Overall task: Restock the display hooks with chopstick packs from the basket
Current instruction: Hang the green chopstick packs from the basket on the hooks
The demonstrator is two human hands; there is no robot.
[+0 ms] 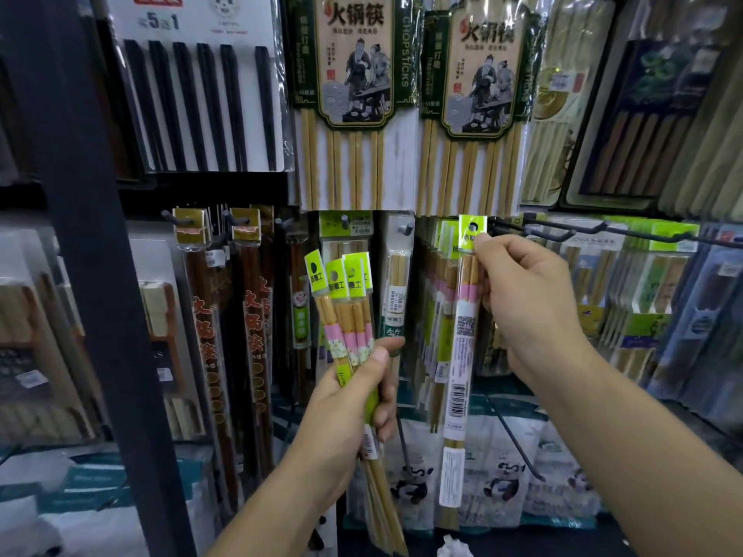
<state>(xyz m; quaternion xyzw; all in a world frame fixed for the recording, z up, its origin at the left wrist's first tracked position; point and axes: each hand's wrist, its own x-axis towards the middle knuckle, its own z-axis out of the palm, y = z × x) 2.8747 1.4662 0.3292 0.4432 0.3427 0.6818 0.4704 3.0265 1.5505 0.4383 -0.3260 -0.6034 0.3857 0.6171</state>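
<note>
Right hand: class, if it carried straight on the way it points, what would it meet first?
Probably the hanging green-topped packs just beyond the single pack that the right hand pinches; the black hook lies beside it, to the right. Depth is unclear.

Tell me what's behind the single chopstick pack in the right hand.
Behind the single pack pinched by the right hand hang more green-topped chopstick packs, showing at its left edge. Lower down, panda-print packets show. How many hang there is covered.
</note>
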